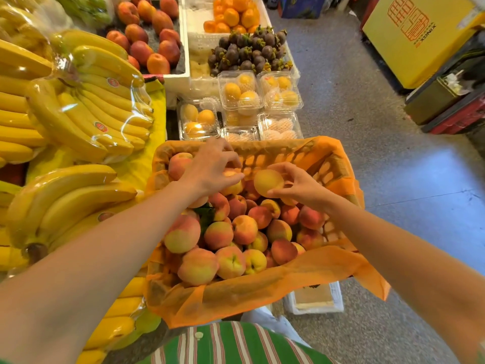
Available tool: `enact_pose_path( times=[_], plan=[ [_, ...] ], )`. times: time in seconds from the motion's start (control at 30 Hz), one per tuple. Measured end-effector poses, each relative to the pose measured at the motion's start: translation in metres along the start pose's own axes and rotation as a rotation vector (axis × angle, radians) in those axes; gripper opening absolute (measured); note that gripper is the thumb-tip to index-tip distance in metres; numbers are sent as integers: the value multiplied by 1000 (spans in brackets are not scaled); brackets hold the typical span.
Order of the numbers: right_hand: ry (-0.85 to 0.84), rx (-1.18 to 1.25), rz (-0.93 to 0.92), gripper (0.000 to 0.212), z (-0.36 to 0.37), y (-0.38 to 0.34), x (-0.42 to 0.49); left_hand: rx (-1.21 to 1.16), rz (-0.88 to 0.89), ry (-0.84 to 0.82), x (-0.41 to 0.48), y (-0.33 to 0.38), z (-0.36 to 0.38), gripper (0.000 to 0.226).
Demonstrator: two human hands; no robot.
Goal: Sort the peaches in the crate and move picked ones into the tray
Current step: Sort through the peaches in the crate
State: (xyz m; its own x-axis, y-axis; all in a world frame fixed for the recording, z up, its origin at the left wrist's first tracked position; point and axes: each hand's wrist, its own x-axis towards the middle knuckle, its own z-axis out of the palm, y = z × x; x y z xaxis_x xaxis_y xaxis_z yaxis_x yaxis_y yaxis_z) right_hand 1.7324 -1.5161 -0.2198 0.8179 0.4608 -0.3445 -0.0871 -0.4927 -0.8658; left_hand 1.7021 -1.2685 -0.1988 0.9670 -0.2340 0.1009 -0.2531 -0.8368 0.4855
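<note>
The pale yellow peach is lifted just above the far end of the crate, pinched between the thumb and curled fingertips of the right hand. Beside it the left hand reaches down into the heap, fingers bent and thumb laid over a blushed peach that lies among the other peaches. It seems to be gripping that one, though the hand hides most of the hold. This looks like the checking step, so the lifted fruit is best turned slowly on the fingertips to show every side. Pressure should stay light, since ripe skin probably bruises easily. Sound fruit should be carried and set down, never dropped, in what I take to be the white foam tray at the far left. Two peaches are in hand, and roughly two dozen more show in the crate, with others surely buried beneath. An orange mesh liner drapes over the rim. The tray holds about a dozen red-orange fruits. Beyond the crate stand about six clear plastic boxes of yellow fruit, then one pile of mangosteens and one of oranges. Several wrapped banana bunches fill the left.
</note>
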Motion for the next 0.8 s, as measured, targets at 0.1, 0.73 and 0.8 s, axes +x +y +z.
enact_pose_path(
  times=[0.1,0.73,0.8],
  plan=[
    [3,129,-55,60,-8,-11,-16,-430,-153,-268,7,24,3,36],
    [12,31,-67,42,-52,5,-94,-885,-460,-241,-23,147,58,39],
    [40,26,-58,41,-59,12,-108,-789,-436,-227,-33,159,69,34]
  ],
)
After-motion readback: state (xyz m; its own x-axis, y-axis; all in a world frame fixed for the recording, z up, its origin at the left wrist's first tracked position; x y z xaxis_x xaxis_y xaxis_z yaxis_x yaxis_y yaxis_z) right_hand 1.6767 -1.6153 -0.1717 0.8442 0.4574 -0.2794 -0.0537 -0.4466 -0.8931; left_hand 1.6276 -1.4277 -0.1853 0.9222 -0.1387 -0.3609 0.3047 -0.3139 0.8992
